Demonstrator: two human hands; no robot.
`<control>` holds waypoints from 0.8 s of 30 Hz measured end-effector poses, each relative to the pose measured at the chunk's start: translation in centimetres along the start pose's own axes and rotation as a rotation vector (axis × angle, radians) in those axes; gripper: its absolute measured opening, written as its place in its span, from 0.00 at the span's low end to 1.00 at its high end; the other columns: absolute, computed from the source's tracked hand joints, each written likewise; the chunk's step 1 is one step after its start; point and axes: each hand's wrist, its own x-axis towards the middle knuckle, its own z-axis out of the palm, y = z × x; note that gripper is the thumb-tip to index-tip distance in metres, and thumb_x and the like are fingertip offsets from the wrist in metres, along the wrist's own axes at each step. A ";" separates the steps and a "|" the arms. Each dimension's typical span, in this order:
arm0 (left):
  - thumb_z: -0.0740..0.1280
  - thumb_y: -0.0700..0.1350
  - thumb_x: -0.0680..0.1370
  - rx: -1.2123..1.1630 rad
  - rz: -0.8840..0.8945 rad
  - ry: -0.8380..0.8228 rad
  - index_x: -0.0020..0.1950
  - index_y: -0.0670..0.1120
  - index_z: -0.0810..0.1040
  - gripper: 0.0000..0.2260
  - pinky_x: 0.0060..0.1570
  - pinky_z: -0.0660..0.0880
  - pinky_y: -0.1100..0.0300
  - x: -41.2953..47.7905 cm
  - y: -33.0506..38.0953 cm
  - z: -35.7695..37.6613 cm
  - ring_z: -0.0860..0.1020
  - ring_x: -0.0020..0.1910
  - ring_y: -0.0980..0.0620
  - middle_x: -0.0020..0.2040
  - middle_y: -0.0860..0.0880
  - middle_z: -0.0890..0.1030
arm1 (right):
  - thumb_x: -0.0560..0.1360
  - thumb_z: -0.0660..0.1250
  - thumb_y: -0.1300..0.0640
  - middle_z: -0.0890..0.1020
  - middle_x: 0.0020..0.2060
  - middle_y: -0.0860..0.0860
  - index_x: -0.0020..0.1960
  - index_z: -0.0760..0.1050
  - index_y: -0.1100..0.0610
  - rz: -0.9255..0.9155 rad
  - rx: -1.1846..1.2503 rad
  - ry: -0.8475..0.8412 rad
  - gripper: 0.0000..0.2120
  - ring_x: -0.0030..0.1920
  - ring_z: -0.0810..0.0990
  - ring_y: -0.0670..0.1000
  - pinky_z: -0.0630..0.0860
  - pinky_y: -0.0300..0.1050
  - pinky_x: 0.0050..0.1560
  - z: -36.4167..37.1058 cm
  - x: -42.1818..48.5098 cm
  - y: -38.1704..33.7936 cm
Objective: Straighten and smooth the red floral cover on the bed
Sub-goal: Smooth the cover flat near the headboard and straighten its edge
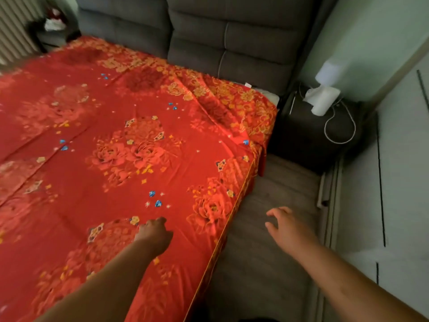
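The red floral cover [111, 140] lies spread over the bed, with gold and blue flower prints. Long creases run across its left half, and folds bunch at the far right corner near the headboard. Its gold-trimmed right edge hangs over the mattress side. My left hand [154, 234] rests on the cover close to that edge, fingers curled down against the fabric; whether it pinches cloth cannot be told. My right hand [289, 226] hovers over the floor beside the bed, fingers apart and holding nothing.
A grey padded headboard [197, 36] stands at the far end. A dark nightstand [313, 131] to its right carries a white paper roll [322, 101] and a looped white cable. Wooden floor [267, 263] runs along the bed's right side beside pale cabinet doors [399, 159].
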 end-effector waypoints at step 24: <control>0.62 0.47 0.78 -0.273 -0.152 0.055 0.65 0.47 0.76 0.16 0.57 0.74 0.53 27.3 32.8 -5.4 0.76 0.60 0.40 0.61 0.41 0.80 | 0.75 0.65 0.50 0.77 0.48 0.49 0.52 0.79 0.51 -0.336 -0.236 -0.247 0.09 0.51 0.77 0.51 0.75 0.46 0.50 -15.2 49.9 11.9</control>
